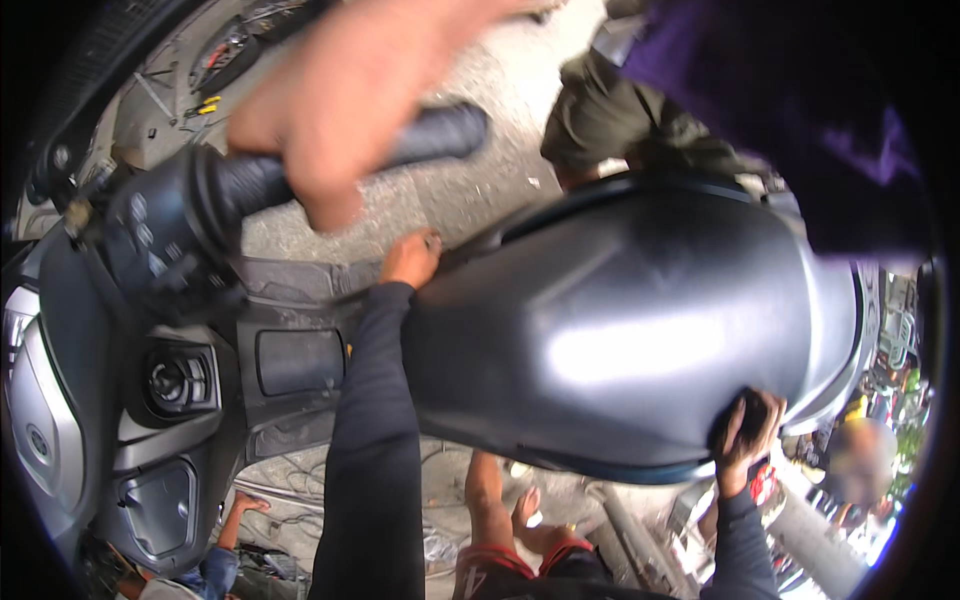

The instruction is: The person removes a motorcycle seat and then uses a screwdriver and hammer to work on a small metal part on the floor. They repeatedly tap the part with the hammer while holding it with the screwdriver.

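Head view: left hand [410, 258], right hand [745, 430] grip seat [620, 320].

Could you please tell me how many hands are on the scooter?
3. The dark-sleeved left hand rests at the front of the seat, the right hand grips its rear edge, and a third hand holds the handlebar grip at the top. Others may be hidden.

Daylight falls on a rough grey concrete floor [520, 110], gritty and speckled. Loose wires [300, 480] trail across it lower down. At the upper left lies a clutter of cables and small parts [215, 60]. To the lower right, a pale pipe [815, 540] runs past bright, colourful clutter [895, 370], blurred.
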Demonstrator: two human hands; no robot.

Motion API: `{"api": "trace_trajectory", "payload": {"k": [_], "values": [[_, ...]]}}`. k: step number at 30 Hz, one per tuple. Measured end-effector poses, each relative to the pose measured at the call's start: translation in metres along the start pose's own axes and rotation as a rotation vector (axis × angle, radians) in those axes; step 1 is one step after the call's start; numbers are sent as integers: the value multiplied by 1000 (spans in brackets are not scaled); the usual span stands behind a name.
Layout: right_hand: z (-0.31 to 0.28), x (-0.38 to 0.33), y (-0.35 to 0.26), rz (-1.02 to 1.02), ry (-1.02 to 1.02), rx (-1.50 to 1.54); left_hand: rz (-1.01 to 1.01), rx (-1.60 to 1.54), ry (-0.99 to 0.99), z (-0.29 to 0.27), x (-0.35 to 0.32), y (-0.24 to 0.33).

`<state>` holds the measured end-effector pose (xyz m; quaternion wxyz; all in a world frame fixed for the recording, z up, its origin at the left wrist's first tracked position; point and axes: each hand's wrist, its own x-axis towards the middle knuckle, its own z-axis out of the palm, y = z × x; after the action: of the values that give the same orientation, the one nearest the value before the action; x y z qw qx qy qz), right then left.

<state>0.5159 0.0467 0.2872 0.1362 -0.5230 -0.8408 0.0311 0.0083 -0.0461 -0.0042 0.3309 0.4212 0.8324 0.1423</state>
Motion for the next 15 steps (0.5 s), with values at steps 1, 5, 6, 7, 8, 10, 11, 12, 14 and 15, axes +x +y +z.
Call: {"api": "trace_trajectory", "payload": {"k": [1,5,6,7,8,10,11,12,14,15], "values": [[0,3,3,-51,21,-1,2,-8,5,1,0,-3],[-8,8,-3,-118,44,-47,-35,-143,95,-5,-12,-18],[-6,8,-2,-101,81,-20,-103,-281,67,-11,-16,-20],[-5,8,3,-79,102,-52,-82,-483,70,-15,-30,-19],[-6,1,9,-89,125,-69,-63,-552,74,-20,-40,-18],[-2,-8,17,-66,105,-33,-58,-550,147,-33,-63,-17],[4,-9,21,-148,186,-36,-94,-612,171,-36,-72,-16],[8,-13,25,-195,262,-18,-111,-714,182,-40,-89,-14],[9,-18,29,-109,209,45,-191,-918,163,-45,-115,-5],[7,-19,29,-200,329,97,-164,-908,136,-48,-133,1]]}}
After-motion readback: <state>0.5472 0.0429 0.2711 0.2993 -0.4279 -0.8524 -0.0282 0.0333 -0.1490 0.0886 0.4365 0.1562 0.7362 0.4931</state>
